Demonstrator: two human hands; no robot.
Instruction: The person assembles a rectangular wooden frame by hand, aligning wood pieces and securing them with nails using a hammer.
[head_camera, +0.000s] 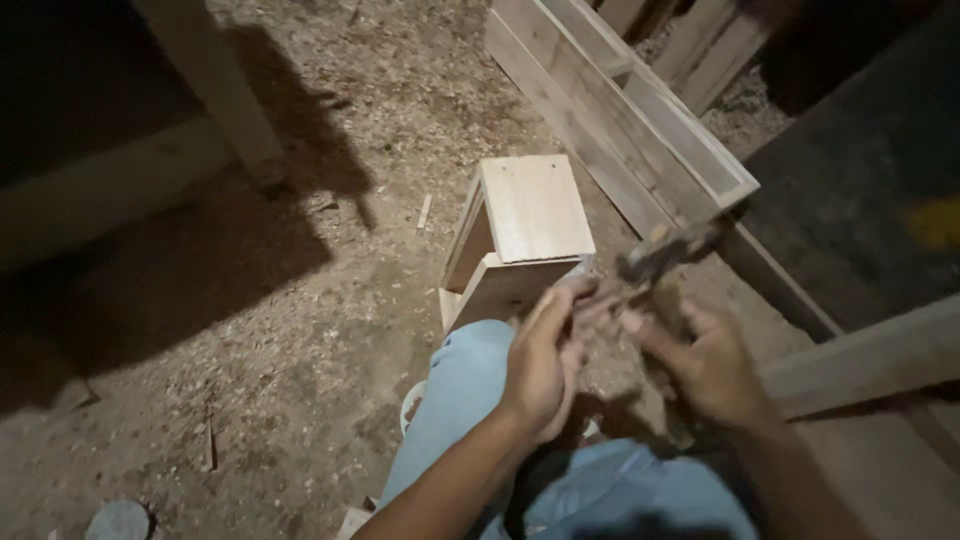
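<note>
My right hand (705, 365) grips the handle of a hammer (665, 252), its blurred head raised up and to the right of a small plywood box (520, 240). The box stands on the sawdust floor just beyond my knee (470, 370), which is clad in light blue trousers. My left hand (545, 355) is at the near right corner of the box with its fingers pinched together; what they pinch is too small and blurred to tell. Both hands are close together over my lap.
A long open wooden frame (630, 110) lies diagonally at the upper right, with more boards behind it. A plank (870, 355) crosses at the right. A thick wooden post (215, 85) and beam stand at the upper left. Sawdust and chips cover the ground.
</note>
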